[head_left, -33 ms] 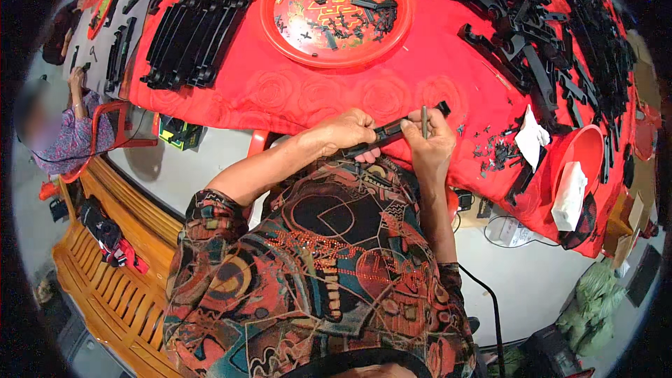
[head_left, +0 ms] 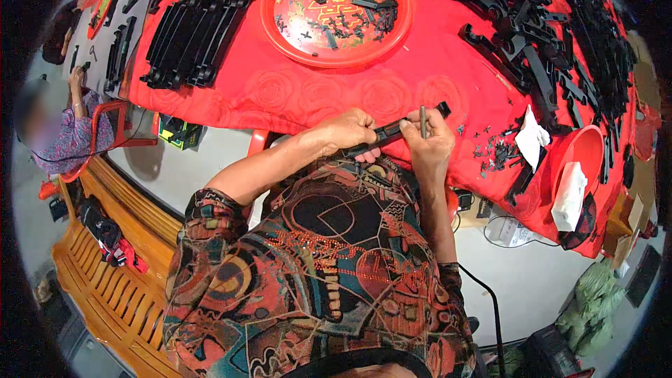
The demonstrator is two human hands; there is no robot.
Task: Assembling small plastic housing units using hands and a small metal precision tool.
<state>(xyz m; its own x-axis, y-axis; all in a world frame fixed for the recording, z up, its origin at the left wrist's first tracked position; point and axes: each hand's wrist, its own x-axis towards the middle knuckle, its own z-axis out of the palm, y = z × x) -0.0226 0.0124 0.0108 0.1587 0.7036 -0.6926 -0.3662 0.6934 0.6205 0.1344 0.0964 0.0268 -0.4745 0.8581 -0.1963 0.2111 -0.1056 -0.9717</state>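
A long, narrow black plastic part (head_left: pixel 389 131) is held slantwise between my two hands at the table's front edge, over my lap. My left hand (head_left: pixel 350 130) is closed round its lower left end, with some fingertips showing beneath. Toward the upper right end, my right hand (head_left: pixel 430 138) grips the same part with thumb and fingers. A thin grey-brown rod (head_left: pixel 423 123), like a slim tool, stands up between the right fingers; its lower end is hidden. The dark end of the part sticks out beyond the right hand.
Black parts lie in a neat row (head_left: pixel 197 38) at left and a large heap (head_left: pixel 521 28) at right. A red round tray (head_left: pixel 280 42) holds small black pieces. Near the right edge sit white tissue (head_left: pixel 532 136) and a red basin (head_left: pixel 586 141). Another person (head_left: pixel 66 129) sits far left.
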